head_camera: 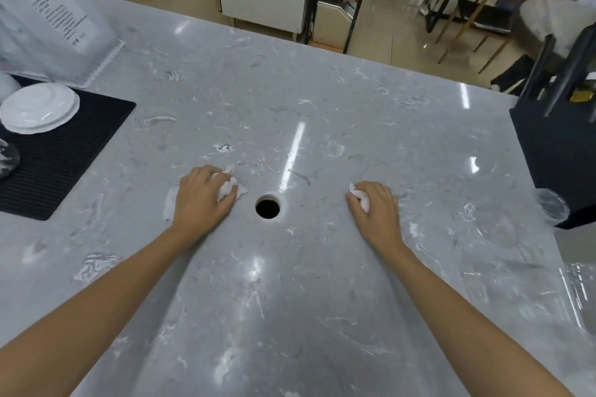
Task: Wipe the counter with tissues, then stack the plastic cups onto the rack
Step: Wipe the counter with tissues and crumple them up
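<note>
Grey marbled counter (322,106) filling the view, chairs and a tiled floor beyond its far edge at 12 to 2 o'clock. Round hole (267,207) cut through the stone near centre, dark inside, nothing seen in it.

Two hands down on the stone, one on each side of the hole. Left hand (201,200) at 9 o'clock of the hole, fingers curled over a crumpled white tissue (227,188), with bits showing at the fingertips and past the outer edge of the palm. Right hand (375,209) at 3 o'clock of the hole, fingers closed on a second tissue wad (359,197) poking out on the thumb side. Both wads bunched, no clear long axis.

Black ribbed mat (64,158) at 9 o'clock, carrying a stack of white plates (38,111), two at least. Clear bag with printed label (54,19) at 10 o'clock. Black rack (561,158) at 3 o'clock, with one clear plastic cup (551,205) at its near corner; more clear plastic, blurred and uncountable, at 4 o'clock.
</note>
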